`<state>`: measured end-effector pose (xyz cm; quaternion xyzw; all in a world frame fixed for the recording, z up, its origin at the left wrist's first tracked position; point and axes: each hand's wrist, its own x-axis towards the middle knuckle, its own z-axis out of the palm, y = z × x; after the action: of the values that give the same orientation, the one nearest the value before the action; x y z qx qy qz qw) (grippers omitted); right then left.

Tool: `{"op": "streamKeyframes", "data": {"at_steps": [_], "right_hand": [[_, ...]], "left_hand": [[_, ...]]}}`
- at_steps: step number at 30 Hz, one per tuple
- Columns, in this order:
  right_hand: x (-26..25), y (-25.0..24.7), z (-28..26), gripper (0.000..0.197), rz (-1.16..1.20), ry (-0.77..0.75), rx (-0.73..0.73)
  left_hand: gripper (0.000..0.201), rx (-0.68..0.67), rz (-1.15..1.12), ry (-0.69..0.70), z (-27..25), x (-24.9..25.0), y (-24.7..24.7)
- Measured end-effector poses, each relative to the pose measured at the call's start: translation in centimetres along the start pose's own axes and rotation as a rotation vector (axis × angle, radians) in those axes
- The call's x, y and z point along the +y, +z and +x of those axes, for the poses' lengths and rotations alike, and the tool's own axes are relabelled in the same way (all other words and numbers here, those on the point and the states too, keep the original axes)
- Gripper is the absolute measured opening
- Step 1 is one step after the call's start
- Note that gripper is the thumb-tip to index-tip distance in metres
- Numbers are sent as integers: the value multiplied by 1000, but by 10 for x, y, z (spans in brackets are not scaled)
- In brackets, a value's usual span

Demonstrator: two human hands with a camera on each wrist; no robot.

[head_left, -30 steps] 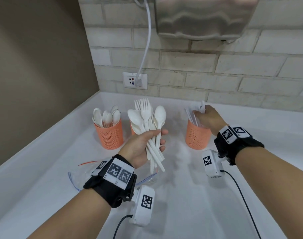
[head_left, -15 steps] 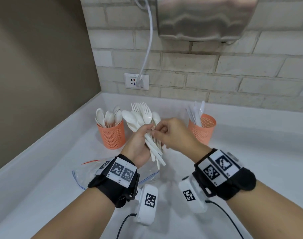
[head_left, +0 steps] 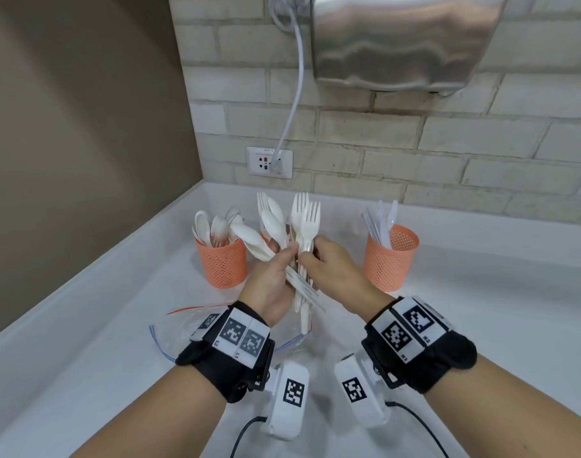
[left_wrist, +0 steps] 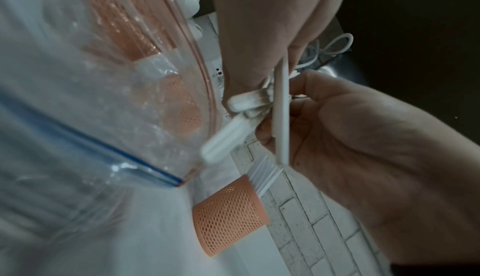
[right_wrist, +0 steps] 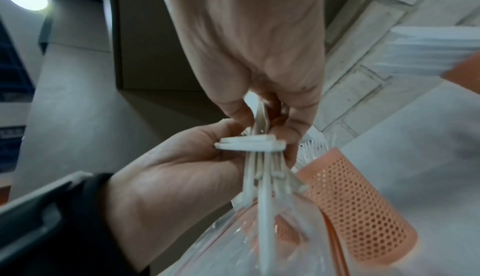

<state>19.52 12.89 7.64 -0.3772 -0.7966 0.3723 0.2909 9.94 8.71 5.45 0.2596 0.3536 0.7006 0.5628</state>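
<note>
Back from the knife cup (head_left: 386, 266), the right hand (head_left: 332, 271) now pinches a fork (head_left: 310, 223) in the cutlery bundle (head_left: 273, 223), which the left hand (head_left: 271, 287) grips above the zip bag (head_left: 170, 335) — likely the next sort.

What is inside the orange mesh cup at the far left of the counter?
White plastic spoons stand in the orange mesh cup, bowls up above the rim. The cup's wall covers their handles and the bottom, so anything else down there cannot be seen.
</note>
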Motion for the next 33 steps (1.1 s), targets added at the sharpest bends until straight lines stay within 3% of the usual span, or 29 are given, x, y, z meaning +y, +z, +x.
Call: {"op": "streamKeyframes", "data": {"at_steps": [1, 5, 13, 18, 21, 25, 29, 31, 33], "right_hand": [[2, 2, 0, 12, 53, 25, -4], [6, 6, 0, 22, 211, 51, -3], [12, 15, 8, 19, 469, 31, -50], [0, -14, 37, 15, 629, -17, 88], [-8, -20, 61, 17, 581, -125, 225], [-8, 2, 85, 27, 558, -179, 273], [10, 29, 102, 19, 518, -35, 241], [22, 40, 108, 14, 402, 97, 182], [31, 47, 111, 22, 246, 163, 131]], "left_hand": [[23, 11, 26, 20, 0, 0, 0], [25, 73, 102, 89, -1, 0, -1], [29, 104, 151, 99, -5, 12, 3], [17, 295, 127, -4, 3, 33, -29], [18, 335, 167, -61, 1, 41, -49], [14, 293, 241, -128, -8, 40, -59], [17, 230, 226, -143, -9, 40, -69], [15, 202, 214, -157, -10, 43, -73], [15, 185, 199, -180, -10, 45, -75]]}}
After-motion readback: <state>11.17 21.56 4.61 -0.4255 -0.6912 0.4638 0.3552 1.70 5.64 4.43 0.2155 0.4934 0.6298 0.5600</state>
